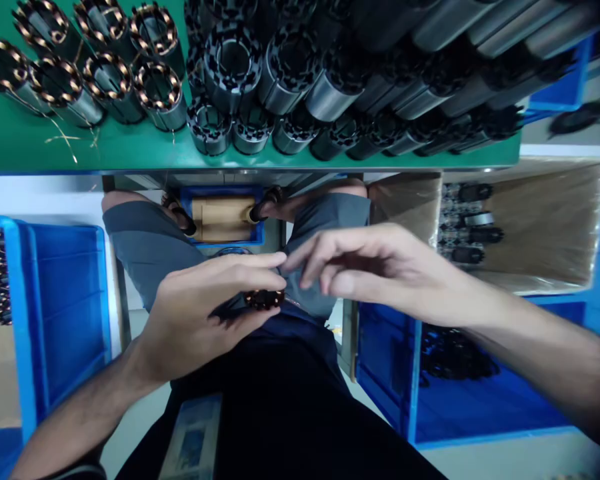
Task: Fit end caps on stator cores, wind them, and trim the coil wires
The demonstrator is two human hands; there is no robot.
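Note:
My left hand (210, 303) is wrapped round a motor stator (264, 298) above my lap. Only its end shows, dark with copper windings; the palm and fingers hide the rest. To the right of it hovers my right hand (365, 263), its fingers loosely bent and slightly apart, with nothing visible in them. Its fingertips come close to the fingers of my left hand; whether they touch I cannot tell.
On the green bench (145, 150) stand several copper-wound stators (160, 93) and several bare stator cores (233, 60). A blue crate (67, 307) is at left. At right, a lined carton (540, 227) of parts sits above a blue bin (490, 413) holding black pieces.

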